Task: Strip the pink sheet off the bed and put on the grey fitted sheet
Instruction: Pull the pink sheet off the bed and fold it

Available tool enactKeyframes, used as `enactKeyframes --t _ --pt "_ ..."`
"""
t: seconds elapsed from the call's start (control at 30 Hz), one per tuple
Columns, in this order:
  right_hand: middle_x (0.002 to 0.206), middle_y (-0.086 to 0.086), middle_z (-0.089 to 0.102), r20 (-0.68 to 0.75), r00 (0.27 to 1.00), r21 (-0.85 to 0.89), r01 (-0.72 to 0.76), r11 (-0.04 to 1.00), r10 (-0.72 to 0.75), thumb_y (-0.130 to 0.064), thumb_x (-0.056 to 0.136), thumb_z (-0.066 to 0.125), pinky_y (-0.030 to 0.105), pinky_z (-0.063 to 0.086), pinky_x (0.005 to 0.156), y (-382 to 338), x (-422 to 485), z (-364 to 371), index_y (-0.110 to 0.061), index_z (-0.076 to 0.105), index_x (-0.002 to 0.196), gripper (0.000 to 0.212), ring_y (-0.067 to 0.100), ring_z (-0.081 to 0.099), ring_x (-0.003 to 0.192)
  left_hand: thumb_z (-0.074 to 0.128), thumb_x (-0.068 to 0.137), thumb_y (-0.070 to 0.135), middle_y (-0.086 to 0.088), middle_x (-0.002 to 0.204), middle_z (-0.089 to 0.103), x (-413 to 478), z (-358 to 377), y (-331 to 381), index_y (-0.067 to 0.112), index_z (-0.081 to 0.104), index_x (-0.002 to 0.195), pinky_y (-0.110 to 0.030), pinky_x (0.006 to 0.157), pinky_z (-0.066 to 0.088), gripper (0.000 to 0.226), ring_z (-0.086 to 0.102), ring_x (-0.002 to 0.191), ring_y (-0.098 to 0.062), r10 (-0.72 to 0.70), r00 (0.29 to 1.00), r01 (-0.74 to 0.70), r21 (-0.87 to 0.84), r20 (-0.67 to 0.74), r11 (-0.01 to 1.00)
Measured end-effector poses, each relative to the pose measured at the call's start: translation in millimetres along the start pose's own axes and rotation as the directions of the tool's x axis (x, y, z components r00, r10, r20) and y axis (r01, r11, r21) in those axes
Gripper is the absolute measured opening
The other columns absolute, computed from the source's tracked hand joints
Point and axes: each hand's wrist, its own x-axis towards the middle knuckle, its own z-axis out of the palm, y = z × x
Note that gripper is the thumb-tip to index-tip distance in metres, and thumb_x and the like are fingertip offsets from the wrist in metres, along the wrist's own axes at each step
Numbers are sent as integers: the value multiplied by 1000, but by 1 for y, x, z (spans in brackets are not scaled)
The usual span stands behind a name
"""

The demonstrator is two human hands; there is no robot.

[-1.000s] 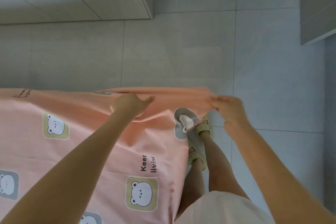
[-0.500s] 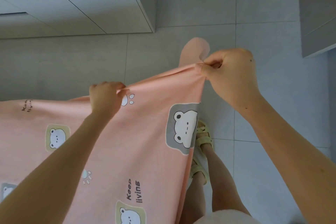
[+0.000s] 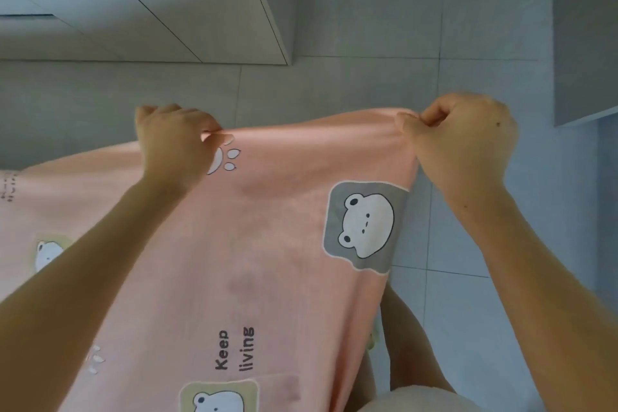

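Right now both hands are raised in front of the body, holding the pink sheet [image 3: 267, 261] by its top edge, which is pulled fairly taut between them. On the left hand [image 3: 174, 140] the fingers curl into a fist round a bunch of that edge, back of hand to camera, thumb hidden. On the right hand [image 3: 465, 140] the thumb and curled fingers pinch the edge at the sheet's right-hand corner. Hands roughly level, well apart. Sheet hangs down from the two grips and runs out of frame left and bottom; can't tell what its far end lies on. Prints face the camera: paw print [image 3: 224, 157] just beside the left hand, white bear on grey patch [image 3: 366, 226] below the right hand, "Keep living" text [image 3: 234, 349] lower centre. Behind it: grey tiled floor [image 3: 368, 27], pale cabinet [image 3: 133, 3] upper left, second cabinet [image 3: 585, 27] at the right edge. Bare legs [image 3: 411, 344] and white shorts [image 3: 418, 400] show bottom right, just right of the sheet's hanging side edge
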Motion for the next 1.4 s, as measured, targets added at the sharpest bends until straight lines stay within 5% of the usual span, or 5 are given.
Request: enactKeyframes --t 0.23,0.7,1.0,1.2,1.4 --pt "102 14 67 237 967 -332 -8 943 92 -18 90 49 32 36 77 43 9 73 -10 66 97 19 33 60 98 61 88 35 -7 121 59 -8 80 23 23 52 130 -37 93 31 45 51 113 -30 -127 940 106 83 316 991" --pt "97 7 69 494 847 -174 318 932 -197 -20 92 49 32 45 74 -66 5 -11 -13 69 94 22 29 61 93 50 94 33 0 122 60 -50 -34 -4 26 60 121 -34 94 36 30 55 113 -24 -317 850 348 4 421 937" --pt "88 18 66 789 411 11 735 678 -458 -28 91 50 33 39 60 -177 124 -63 1 65 88 33 34 61 83 52 94 26 -2 112 66 47 -142 2 18 65 113 -31 91 47 24 61 101 -20 -398 743 608 -296 538 736" --pt "82 11 66 790 252 108 841 531 -559 -29 93 49 31 45 66 -286 187 -69 -2 65 85 32 21 54 70 52 94 28 6 100 65 80 -220 -26 21 66 112 -25 86 46 23 59 92 -11 -572 743 669 -416 347 616" --pt "85 11 68 793 62 230 891 391 -607 -29 94 50 35 49 75 -409 203 -12 -3 67 89 32 26 62 82 58 92 25 12 86 65 94 -262 -104 20 70 102 -18 74 44 16 58 78 -3 -781 612 709 -527 126 470"
